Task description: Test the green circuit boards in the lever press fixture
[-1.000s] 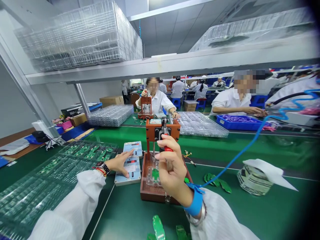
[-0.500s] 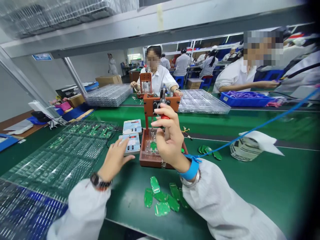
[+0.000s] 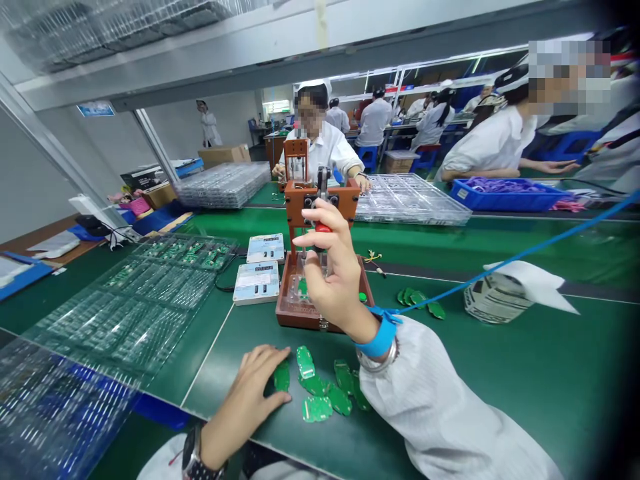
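My right hand (image 3: 333,270) is wrapped around the red handle (image 3: 323,228) of a toggle press on a test fixture (image 3: 320,200) with an orange-brown frame. A green circuit board (image 3: 303,287) lies in the fixture's base, partly hidden by my hand. My left hand (image 3: 255,383) is low over the table, fingers spread around the leftmost loose circuit board (image 3: 282,377); whether they touch it I cannot tell. Several similar green boards (image 3: 317,409) lie in a loose cluster beside it. Two meter boxes (image 3: 257,283) stand left of the fixture, their displays dark.
Clear plastic trays (image 3: 145,293) with boards spread over the left side. More green boards (image 3: 420,300) and a roll-shaped container (image 3: 495,297) are at right. A blue cord (image 3: 500,252) runs from my right wrist. Across the bench a co-worker (image 3: 325,143) sits behind another fixture.
My left hand has moved from the meter boxes down and toward me, to the loose boards. The red digits on the meter display have gone dark. My right hand stays on the handle.
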A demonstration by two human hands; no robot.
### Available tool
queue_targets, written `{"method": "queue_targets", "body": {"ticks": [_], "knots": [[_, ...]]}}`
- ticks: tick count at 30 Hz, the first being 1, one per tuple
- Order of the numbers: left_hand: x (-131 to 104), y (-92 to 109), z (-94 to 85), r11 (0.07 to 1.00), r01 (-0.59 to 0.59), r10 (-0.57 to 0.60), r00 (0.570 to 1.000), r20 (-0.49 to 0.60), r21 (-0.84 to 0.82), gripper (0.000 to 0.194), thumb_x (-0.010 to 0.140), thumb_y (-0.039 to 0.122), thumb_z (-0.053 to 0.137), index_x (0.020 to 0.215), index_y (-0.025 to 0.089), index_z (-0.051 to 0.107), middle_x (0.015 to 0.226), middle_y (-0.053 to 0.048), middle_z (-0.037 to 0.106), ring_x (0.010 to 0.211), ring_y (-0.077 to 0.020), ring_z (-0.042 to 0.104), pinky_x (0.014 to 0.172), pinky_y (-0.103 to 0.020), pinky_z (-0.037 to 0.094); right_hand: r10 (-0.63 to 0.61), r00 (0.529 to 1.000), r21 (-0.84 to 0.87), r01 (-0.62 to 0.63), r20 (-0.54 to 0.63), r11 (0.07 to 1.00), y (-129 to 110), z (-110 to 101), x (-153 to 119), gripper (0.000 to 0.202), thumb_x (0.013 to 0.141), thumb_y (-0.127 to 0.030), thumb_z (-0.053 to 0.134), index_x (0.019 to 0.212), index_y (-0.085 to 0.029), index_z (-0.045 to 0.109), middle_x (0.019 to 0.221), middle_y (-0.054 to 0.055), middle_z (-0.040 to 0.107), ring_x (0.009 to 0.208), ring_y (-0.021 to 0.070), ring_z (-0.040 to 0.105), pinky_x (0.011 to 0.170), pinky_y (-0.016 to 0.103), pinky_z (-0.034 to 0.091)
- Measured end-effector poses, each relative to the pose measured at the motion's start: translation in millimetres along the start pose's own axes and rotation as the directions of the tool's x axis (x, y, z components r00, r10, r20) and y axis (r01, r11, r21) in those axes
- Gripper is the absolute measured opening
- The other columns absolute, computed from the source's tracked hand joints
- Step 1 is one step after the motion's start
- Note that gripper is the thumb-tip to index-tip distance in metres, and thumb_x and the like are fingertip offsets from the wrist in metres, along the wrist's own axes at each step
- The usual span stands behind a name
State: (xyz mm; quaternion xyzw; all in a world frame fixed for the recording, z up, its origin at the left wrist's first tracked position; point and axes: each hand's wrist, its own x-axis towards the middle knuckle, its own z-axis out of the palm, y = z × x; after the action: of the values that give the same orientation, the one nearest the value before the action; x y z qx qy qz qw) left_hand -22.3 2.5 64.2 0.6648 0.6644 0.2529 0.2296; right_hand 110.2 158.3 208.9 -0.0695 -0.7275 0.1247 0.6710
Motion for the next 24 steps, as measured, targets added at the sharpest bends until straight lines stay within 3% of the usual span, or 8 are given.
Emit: {"method": "queue_targets", "body": {"ticks": [4, 8, 11, 13, 19, 24], "knots": [[13.7, 5.8, -1.7, 0.998, -0.057, 0.058, 0.998, -0.017, 0.029, 0.049, 0.084, 0.037, 0.065, 0.131, 0.027, 0.053, 0.131, -0.010, 0.054, 0.123, -0.0315, 0.043, 0.102, -0.049, 0.034, -0.021, 1.000, 0.018, 0.021, -0.002, 1.000, 1.2, -0.1, -0.1, 0.037, 0.070, 0.001, 0.036, 0.093, -0.023, 0.052, 0.118, 0.005, 0.052, 0.130, 0.0241, 0.040, 0.107, 0.056, 0.036], [32.2, 14.3, 7.7, 0.973, -0.229, 0.221, 0.965, 0.140, 0.042, 0.040, 0.091, 0.024, 0.051, 0.130, 0.034, 0.052, 0.137, -0.005, 0.052, 0.130, -0.0294, 0.037, 0.105, -0.050, 0.030, -0.022, 1.000, 0.050, 0.022, 0.004, 0.998, 3.7, -0.5, -2.0, 0.040, 0.071, 0.003, 0.037, 0.096, -0.023, 0.054, 0.120, 0.006, 0.052, 0.130, 0.0252, 0.039, 0.106, 0.056, 0.038], [47.6, 13.3, 9.1, 0.952, -0.297, 0.266, 0.924, 0.273, 0.079, 0.045, 0.086, 0.019, 0.057, 0.129, 0.033, 0.054, 0.131, -0.005, 0.057, 0.127, -0.0311, 0.040, 0.103, -0.050, 0.030, -0.021, 1.000, 0.055, 0.020, 0.013, 0.998, 5.8, 0.2, -3.5, 0.041, 0.072, 0.004, 0.037, 0.098, -0.022, 0.054, 0.122, 0.007, 0.051, 0.131, 0.0259, 0.038, 0.105, 0.055, 0.040], [54.9, 12.9, 5.8, 0.948, -0.301, 0.258, 0.916, 0.307, 0.102, 0.044, 0.083, 0.020, 0.062, 0.126, 0.030, 0.057, 0.122, -0.007, 0.062, 0.120, -0.0313, 0.045, 0.099, -0.047, 0.033, -0.031, 0.999, 0.053, 0.030, 0.012, 0.998, 6.3, 0.7, -4.1, 0.040, 0.073, 0.005, 0.037, 0.098, -0.022, 0.053, 0.123, 0.008, 0.050, 0.131, 0.0261, 0.037, 0.105, 0.055, 0.040], [55.1, 23.6, -1.6, 0.987, -0.157, 0.150, 0.976, 0.156, 0.032, 0.028, 0.081, 0.015, 0.068, 0.107, 0.023, 0.068, 0.093, -0.006, 0.065, 0.092, -0.0233, 0.055, 0.088, -0.038, 0.035, -0.043, 0.999, 0.047, 0.042, 0.005, 0.998, 5.6, 1.0, -4.7, 0.039, 0.074, 0.006, 0.036, 0.097, -0.021, 0.053, 0.122, 0.008, 0.049, 0.131, 0.0259, 0.037, 0.105, 0.054, 0.040], [46.9, 27.9, 2.2, 0.982, -0.179, 0.175, 0.983, -0.051, -0.067, 0.025, 0.088, 0.012, 0.055, 0.107, 0.022, 0.068, 0.087, -0.004, 0.064, 0.087, -0.0200, 0.055, 0.086, -0.035, 0.034, -0.038, 0.999, 0.049, 0.037, 0.006, 0.998, 6.1, 0.7, -5.0, 0.038, 0.075, 0.005, 0.037, 0.097, -0.021, 0.054, 0.121, 0.008, 0.050, 0.130, 0.0264, 0.038, 0.105, 0.054, 0.038]]}}
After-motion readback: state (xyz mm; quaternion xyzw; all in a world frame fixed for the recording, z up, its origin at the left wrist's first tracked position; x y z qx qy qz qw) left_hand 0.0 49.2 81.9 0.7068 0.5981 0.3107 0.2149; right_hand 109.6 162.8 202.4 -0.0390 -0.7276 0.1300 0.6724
